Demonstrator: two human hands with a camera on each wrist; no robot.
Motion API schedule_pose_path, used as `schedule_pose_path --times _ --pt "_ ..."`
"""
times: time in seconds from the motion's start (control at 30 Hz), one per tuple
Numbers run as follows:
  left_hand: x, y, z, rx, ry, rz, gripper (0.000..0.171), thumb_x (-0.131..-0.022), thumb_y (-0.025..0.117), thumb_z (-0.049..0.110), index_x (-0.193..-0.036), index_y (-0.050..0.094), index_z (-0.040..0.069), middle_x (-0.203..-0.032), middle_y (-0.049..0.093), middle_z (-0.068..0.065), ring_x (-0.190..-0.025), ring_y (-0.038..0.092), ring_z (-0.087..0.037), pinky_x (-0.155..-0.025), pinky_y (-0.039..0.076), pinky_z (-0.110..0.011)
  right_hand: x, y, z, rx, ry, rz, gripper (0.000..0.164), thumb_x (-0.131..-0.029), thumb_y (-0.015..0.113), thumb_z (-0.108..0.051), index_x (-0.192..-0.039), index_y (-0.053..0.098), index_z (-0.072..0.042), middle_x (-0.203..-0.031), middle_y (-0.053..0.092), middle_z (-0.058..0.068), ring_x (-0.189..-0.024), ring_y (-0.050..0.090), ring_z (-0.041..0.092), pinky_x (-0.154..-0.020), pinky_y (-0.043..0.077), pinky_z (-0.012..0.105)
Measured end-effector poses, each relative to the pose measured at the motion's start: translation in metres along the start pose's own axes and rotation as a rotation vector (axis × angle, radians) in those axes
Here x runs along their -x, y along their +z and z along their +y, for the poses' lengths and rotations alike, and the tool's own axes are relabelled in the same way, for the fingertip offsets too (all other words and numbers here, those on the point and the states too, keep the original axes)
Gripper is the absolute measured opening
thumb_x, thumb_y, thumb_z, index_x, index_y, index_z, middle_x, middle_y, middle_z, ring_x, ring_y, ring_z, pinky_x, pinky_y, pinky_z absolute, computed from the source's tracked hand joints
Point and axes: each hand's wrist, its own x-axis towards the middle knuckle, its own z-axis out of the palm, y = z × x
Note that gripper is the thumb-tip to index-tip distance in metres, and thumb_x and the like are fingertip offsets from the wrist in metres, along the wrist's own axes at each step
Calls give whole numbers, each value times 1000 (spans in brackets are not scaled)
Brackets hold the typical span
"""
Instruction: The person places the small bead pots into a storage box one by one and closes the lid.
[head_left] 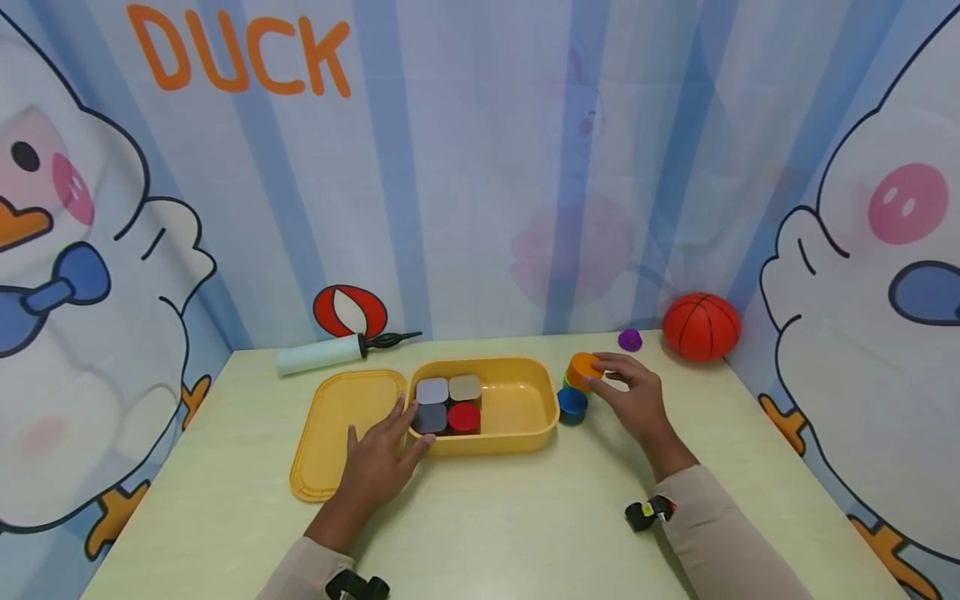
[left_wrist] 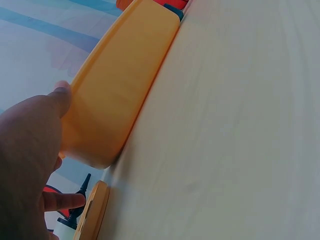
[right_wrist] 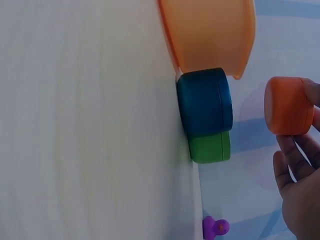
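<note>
My right hand (head_left: 633,396) pinches a small orange tub (head_left: 583,370) between thumb and fingers. The right wrist view shows the tub (right_wrist: 287,106) lifted clear of the tabletop. Below it on the table stand a blue tub (head_left: 572,407) and a green tub (right_wrist: 212,147), close to the yellow box's right end. My left hand (head_left: 378,462), its fingers spread, touches the near left corner of the open yellow box (head_left: 517,442). Inside the box's left half sit a red-topped tub (head_left: 464,417) and several grey and beige ones (head_left: 465,387).
Left of the box lies a yellow lid (head_left: 318,467), partly under my left hand. A pale green hand pump (head_left: 321,354) lies behind it. At the back right are a red ball (head_left: 701,327) and a small purple piece (head_left: 630,340). A striped curtain (head_left: 480,167) backs the table.
</note>
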Motion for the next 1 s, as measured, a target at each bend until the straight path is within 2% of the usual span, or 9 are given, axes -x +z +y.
schedule_pose_path --times 0.13,0.37,0.63,0.73,0.83,0.93,1.0 --pt "0 -1 1 6 -5 -5 74 -108 62 57 -169 43 20 -179 35 -7 -158 49 -40 -125 10 -87 -1 8 -6 -10 -19 -18 30 -93 87 -7 -120 81 4 -135 76 20 -118 64 -2 -100 52 6" --pt "0 -1 1 6 -5 -4 75 -108 61 58 -169 43 20 -179 34 -6 -158 49 -39 -125 10 -87 -2 26 -13 6 -23 -47 32 -95 87 -10 -124 80 3 -139 75 19 -130 67 32 -103 51 8" --pt "1 0 0 14 10 9 75 -107 61 59 -169 44 20 -178 36 -8 -156 51 -40 -124 11 -88 -4 47 -23 18 -30 -96 29 -94 87 -10 -121 82 -1 -139 75 17 -132 68 35 -104 51 10" --pt "1 -1 0 17 12 12 75 -107 61 59 -169 44 20 -178 36 -8 -156 51 -40 -124 11 -88 -6 54 -25 36 -48 -123 29 -94 88 -10 -120 82 -1 -138 75 16 -133 68 35 -107 54 20" --pt "1 0 0 19 10 10 75 -107 60 59 -169 44 20 -178 35 -7 -157 50 -40 -124 11 -88 -6 61 -26 54 -60 -153 28 -93 88 -11 -119 82 -1 -137 76 15 -132 69 35 -109 58 38" --pt "1 0 -1 19 7 9 75 -107 61 59 -169 44 20 -179 35 -7 -157 50 -40 -125 10 -88 -7 68 -27 53 -66 -175 29 -92 88 -10 -118 82 0 -137 76 17 -132 69 38 -111 57 55" --pt "1 0 -1 16 6 9 75 -107 61 59 -169 44 20 -179 35 -7 -157 50 -40 -125 11 -88 -8 72 -28 45 -63 -189 29 -92 88 -9 -118 82 0 -136 76 18 -133 69 40 -114 55 60"
